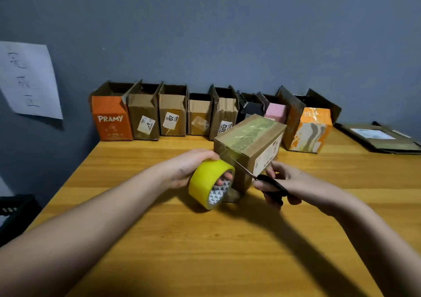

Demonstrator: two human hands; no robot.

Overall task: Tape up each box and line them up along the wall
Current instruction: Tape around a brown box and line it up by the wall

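Box is lying on the wooden table, just beyond both hands, long axis running away from us and angling right toward the wall. Its top is carrying a glossy strip of tape that's wrapping down over the near end.

We're gripping the yellow tape roll with the left hand, fingers hooked through the core, roll sitting just left of the box's near end. The right hand is closed around the black scissors, blades pointing up-left toward the near top corner of the box, into the gap between roll and box. Can't tell whether the blades are already on the tape.

We're judging this as the cut step: the tape span is running from the roll in the left hand to the box edge, and the scissors are coming in from the right, across that span. Right hand is the nearer one to the cut line.

Beyond both hands, a row of open boxes is standing against the wall, flaps still up. So most of the taping looks undone.
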